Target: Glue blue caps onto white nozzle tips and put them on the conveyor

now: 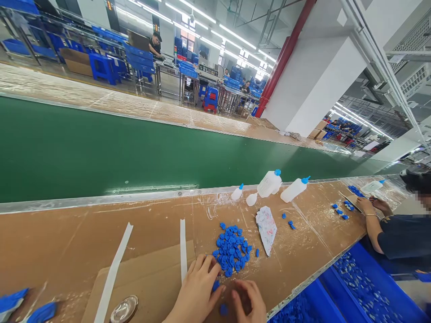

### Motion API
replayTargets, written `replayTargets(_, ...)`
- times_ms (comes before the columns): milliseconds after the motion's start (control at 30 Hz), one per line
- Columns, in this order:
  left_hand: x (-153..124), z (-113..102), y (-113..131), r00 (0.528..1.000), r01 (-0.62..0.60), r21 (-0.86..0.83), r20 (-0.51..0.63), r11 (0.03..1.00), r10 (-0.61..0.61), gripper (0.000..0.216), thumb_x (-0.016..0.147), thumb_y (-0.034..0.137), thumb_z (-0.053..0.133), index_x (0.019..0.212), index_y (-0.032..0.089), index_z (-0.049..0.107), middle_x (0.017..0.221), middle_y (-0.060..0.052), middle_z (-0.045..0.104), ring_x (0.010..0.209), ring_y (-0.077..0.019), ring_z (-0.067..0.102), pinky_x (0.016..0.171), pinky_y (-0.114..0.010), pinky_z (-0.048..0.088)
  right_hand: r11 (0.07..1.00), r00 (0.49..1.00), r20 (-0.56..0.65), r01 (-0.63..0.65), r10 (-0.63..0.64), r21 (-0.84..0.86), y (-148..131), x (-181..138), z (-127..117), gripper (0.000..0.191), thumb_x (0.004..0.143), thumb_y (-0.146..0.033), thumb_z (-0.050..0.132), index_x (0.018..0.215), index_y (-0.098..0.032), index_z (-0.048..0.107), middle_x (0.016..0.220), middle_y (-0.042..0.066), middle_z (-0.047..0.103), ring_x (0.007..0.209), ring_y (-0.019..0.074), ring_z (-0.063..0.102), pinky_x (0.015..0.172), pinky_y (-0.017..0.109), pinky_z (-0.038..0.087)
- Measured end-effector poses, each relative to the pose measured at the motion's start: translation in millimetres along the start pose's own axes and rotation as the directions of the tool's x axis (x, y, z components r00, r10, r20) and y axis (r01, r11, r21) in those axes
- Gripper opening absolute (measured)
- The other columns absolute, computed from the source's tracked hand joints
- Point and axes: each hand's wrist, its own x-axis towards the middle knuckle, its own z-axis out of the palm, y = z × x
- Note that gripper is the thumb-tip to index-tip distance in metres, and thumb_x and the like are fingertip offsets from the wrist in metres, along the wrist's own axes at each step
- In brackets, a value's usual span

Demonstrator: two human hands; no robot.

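Observation:
My left hand (pixel 199 289) reaches over the near-left edge of a pile of small blue plastic pieces (pixel 232 249). Its fingers curl, and one blue piece (pixel 216 285) shows between thumb and forefinger. Close by on the right is my right hand (pixel 249 303), slightly blurred, thumb and fingers bent with a gap between them and nothing visible inside. Just left of its thumb is another blue piece (pixel 224 309). A stained white cloth (pixel 267 229) lies right of the pile.
White squeeze bottles with blue caps (pixel 294 190) stand by the green conveyor belt (pixel 101 148). Cardboard (pixel 151 278) with white tape strips and a round metal lid (pixel 124 309) lies left. A co-worker (pixel 400 233) sits at right, above blue bins (pixel 363 287) of parts.

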Motion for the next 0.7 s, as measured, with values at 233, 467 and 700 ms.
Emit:
replayTargets(233,18,-3,5,0.998,-0.021,0.022,0.053,1.000,0.020,0.038,0.085,0.005,0.038,0.101,0.022,0.069,0.103,-0.010,0.065,0.101,-0.0267,0.054,0.088,-0.041,0.046,0.998,0.993,0.104,0.055,-0.053,-0.011,0,29,3,0.015,0.085,-0.027,0.062,0.092,-0.028,0.075,0.085,0.003,0.070,0.079,0.0191,0.070,0.071,0.026,0.057)
replayTargets(467,27,-7,3,0.993,-0.040,0.088,0.111,0.995,0.030,0.025,0.084,0.007,0.052,0.097,0.021,0.069,0.100,-0.006,0.066,0.100,-0.0244,0.056,0.086,-0.039,0.046,0.996,0.979,0.185,0.085,-0.085,0.006,11,19,-11,0.030,0.093,-0.044,0.053,0.081,-0.027,0.075,0.076,0.003,0.070,0.072,0.0185,0.068,0.066,0.026,0.056)
replayTargets(700,24,-9,5,0.990,-0.048,0.194,0.137,0.980,0.022,0.012,0.093,0.016,0.053,0.091,0.016,0.065,0.094,-0.003,0.067,0.098,-0.0208,0.062,0.088,-0.041,0.048,0.999,0.984,0.177,0.028,-0.033,0.035,8,18,-15,0.024,0.093,-0.036,0.054,0.098,-0.028,0.075,0.083,0.005,0.071,0.073,0.0177,0.070,0.063,0.023,0.056)
